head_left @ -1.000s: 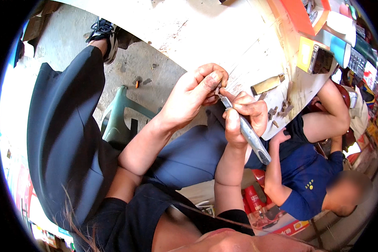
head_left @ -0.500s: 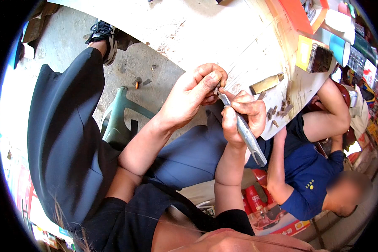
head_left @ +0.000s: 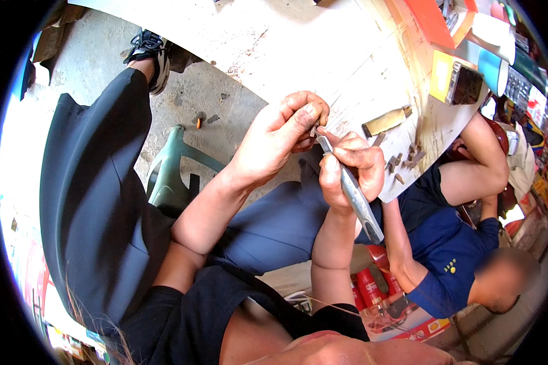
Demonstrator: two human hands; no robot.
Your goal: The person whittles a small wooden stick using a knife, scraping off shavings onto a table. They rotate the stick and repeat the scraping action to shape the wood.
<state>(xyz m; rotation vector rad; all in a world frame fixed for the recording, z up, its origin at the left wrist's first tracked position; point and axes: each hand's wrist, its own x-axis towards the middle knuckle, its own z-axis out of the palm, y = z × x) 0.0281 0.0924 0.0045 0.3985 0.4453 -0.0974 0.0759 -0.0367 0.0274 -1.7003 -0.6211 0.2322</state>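
My left hand (head_left: 289, 125) is closed, with its thumb and fingers pinching a small brownish piece (head_left: 313, 130), mostly hidden by the fingertips. Wrapped in my right hand (head_left: 356, 167) is a grey-handled utility knife (head_left: 360, 204). Its metal tip points up and left, close to the small piece; whether they touch I cannot tell. Both hands meet just off the edge of the white table (head_left: 274, 48), above my lap. To the right of my hands, several small brown pieces (head_left: 399, 163) lie on the table beside a yellowish-brown block (head_left: 385, 121).
A phone (head_left: 466, 85) leans by a yellow box (head_left: 442, 76) at the table's right, near an orange box (head_left: 429, 21). Another person in a blue shirt (head_left: 444, 261) sits close on the right. A green plastic stool (head_left: 170, 170) stands on the floor at left.
The knife handle has shifted very slightly down in my right hand. My left hand stays in place. The other person's arm has moved a little left.
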